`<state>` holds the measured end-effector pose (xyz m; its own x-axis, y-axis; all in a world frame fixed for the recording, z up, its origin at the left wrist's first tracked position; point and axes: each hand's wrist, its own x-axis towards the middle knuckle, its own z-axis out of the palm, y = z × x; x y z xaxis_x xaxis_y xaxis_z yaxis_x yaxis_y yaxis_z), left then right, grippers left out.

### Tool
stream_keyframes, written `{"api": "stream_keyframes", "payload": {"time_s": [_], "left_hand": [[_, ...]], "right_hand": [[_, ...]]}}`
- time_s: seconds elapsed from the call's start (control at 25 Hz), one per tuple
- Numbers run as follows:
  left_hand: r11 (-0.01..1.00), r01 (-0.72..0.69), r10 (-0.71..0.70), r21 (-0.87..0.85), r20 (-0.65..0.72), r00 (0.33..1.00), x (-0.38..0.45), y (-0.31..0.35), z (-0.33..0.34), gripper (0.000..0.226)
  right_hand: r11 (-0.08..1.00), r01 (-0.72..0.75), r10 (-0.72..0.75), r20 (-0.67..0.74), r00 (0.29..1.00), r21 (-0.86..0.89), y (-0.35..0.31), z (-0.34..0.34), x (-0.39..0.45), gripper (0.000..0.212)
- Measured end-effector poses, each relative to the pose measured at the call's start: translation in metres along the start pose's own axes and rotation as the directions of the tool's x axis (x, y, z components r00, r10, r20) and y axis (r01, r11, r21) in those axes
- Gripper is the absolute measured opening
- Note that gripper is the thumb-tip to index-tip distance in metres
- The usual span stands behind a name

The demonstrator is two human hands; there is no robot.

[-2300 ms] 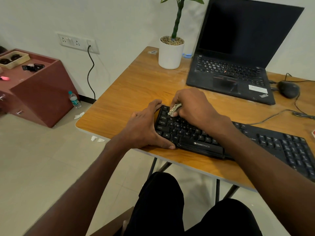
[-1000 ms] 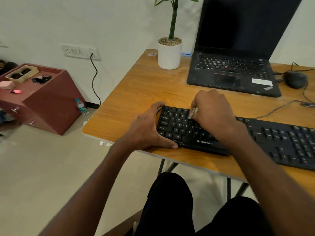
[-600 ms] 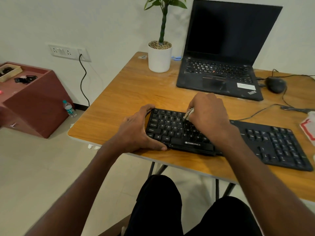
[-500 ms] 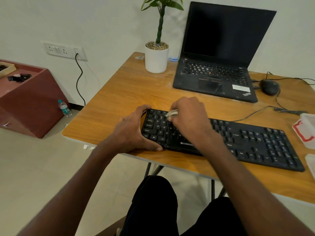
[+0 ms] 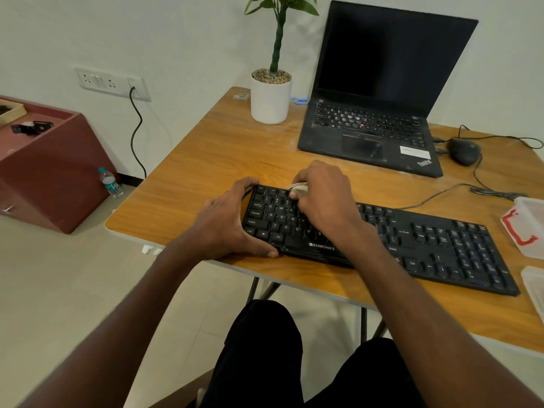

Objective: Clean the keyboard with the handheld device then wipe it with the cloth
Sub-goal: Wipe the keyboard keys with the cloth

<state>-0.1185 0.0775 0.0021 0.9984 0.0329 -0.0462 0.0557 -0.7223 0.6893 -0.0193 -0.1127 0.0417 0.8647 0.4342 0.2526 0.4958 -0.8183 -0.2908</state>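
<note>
Fingers of the right hand point(image 5: 322, 198) curl round a small pale cleaning tool point(image 5: 298, 187), its tip projecting from the fist over the top key rows at the left part of one long black plastic keyboard point(image 5: 382, 242); what kind of tool it is cannot be told. Left hand point(image 5: 226, 228) grips the keyboard's left end, fingers hooked over the far corner, thumb along the front edge. One rectangular wooden tabletop point(image 5: 223, 148) carries everything; the keyboard lies along its near edge. One open black laptop point(image 5: 379, 92) stands towards the far edge. One white cylindrical pot holding a green plant point(image 5: 270, 95) stands at the far left corner. Two clear plastic containers point(image 5: 527, 228), one with red markings, sit at the right edge. One black corded mouse point(image 5: 463, 151) lies just beside the laptop's right side.
</note>
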Motion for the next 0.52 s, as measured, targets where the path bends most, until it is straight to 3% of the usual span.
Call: {"api": "stream_keyframes", "payload": {"time_s": [0.12, 0.24, 0.4, 0.52], "left_hand": [[1.000, -0.012, 0.012, 0.005, -0.003, 1.000, 0.001, 0.000, 0.001, 0.140], [1.000, -0.005, 0.005, 0.000, -0.002, 1.000, 0.001, 0.001, 0.001, 0.140], [1.000, -0.008, 0.008, -0.001, -0.007, 1.000, 0.000, 0.000, 0.001, 0.140], [1.000, 0.002, -0.002, 0.002, -0.002, 1.000, 0.000, 0.001, 0.000, 0.142]], "right_hand": [[0.999, -0.014, 0.012, 0.049, 0.999, 0.044, 0.011, -0.009, -0.002, 0.015], [0.995, -0.102, 0.102, -0.035, 0.994, 0.001, 0.022, -0.015, -0.002, 0.011], [0.980, 0.186, -0.194, 0.129, 0.973, 0.070, 0.000, -0.009, -0.019, 0.021], [0.998, 0.056, -0.051, 0.147, 0.988, -0.028, 0.025, -0.026, -0.016, 0.018]]}}
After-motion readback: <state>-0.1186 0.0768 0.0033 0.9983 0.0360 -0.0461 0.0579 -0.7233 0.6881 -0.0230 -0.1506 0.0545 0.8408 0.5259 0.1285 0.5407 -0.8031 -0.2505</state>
